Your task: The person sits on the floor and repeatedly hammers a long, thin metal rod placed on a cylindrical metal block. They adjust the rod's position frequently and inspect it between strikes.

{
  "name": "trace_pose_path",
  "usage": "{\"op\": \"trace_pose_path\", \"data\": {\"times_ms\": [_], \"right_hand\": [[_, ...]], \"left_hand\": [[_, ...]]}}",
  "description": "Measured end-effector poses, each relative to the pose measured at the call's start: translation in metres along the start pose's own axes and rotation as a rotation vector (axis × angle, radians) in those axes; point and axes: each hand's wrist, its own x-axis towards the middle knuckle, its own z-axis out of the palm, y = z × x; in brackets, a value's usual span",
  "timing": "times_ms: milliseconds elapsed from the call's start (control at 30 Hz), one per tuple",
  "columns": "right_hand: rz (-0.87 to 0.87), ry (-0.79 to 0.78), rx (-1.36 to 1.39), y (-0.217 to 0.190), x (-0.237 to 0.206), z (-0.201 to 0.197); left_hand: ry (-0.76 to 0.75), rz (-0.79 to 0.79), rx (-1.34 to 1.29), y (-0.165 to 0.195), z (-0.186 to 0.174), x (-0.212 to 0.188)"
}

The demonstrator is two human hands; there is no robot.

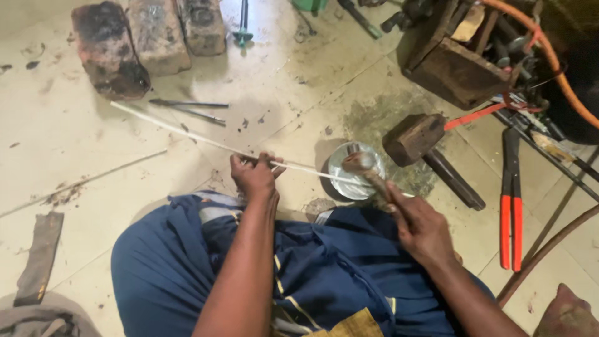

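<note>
My left hand (254,175) grips a long thin white rod (181,132) that runs from the bricks at the upper left down toward a shiny round metal piece (345,180) on the floor. My right hand (419,226) holds a small hammer (364,165) by its wooden handle. The hammer's head hangs just over the rod's near end, above the metal piece. My knees in blue cloth lie below both hands.
Three sooty bricks (146,37) stand at the upper left, with thin metal rods (190,109) beside them. A big sledgehammer (417,138) lies right of the metal piece. Red-handled cutters (511,212), a wooden toolbox (458,59) and an orange hose (558,65) crowd the right side.
</note>
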Motion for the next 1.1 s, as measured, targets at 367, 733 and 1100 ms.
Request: {"op": "trace_pose_path", "data": {"times_ms": [367,733,1100], "right_hand": [[0.099,-0.035,-0.019,0.008,-0.018,-0.018],[0.053,-0.062,-0.023,0.003,-0.013,-0.017],[0.121,-0.153,-0.169,0.014,-0.018,-0.019]], "left_hand": [[-0.058,-0.089,-0.088,0.002,0.004,0.002],[-0.166,-0.085,-0.223,-0.008,-0.002,0.016],[-0.220,-0.024,-0.231,-0.005,-0.003,0.015]]}}
